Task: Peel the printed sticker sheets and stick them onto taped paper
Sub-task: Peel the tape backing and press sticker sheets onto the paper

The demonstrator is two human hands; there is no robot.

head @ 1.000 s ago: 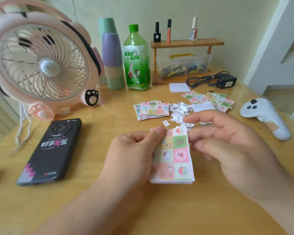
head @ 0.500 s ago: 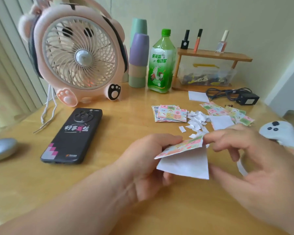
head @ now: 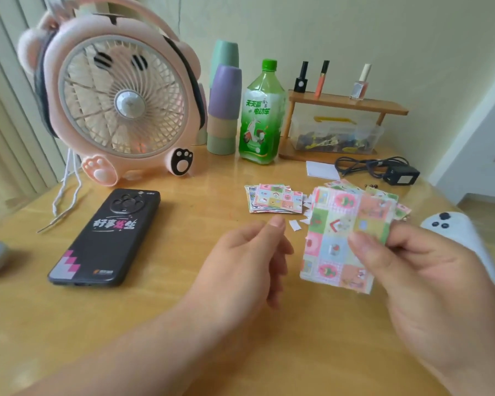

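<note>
Wooden table (head: 155, 324) against a pale wall, and I'm viewing it from the head camera. Right hand (head: 429, 281) pinches the sticker sheet (head: 337, 241) by its right edge, thumb on the printed face and fingers behind. The sheet is lifted off the table, printed side toward the camera, a bit tilted, lower left corner free. Left hand (head: 249, 261) hovers just left of the sheet without touching it, fingers loosely curled, thumb up, nothing in it that I can see. Beyond the left hand a stack (head: 275, 198) of more printed sheets lies flat, with white scraps (head: 295, 225) beside it. More sheets (head: 402, 210) peek out behind the held one. Phone (head: 106, 238) lies face down at left, with a pink fan (head: 120, 104) behind it. Stacked cups (head: 225, 104) and a green bottle (head: 262, 115) stand at the back. A small shelf (head: 349, 102) is at the right rear, with a clear box (head: 337, 138) under it. White paper (head: 322, 170) and a black adapter (head: 400, 175) lie in front of the shelf. White controller (head: 452, 232) at far right, partly hidden by the right hand.
</note>
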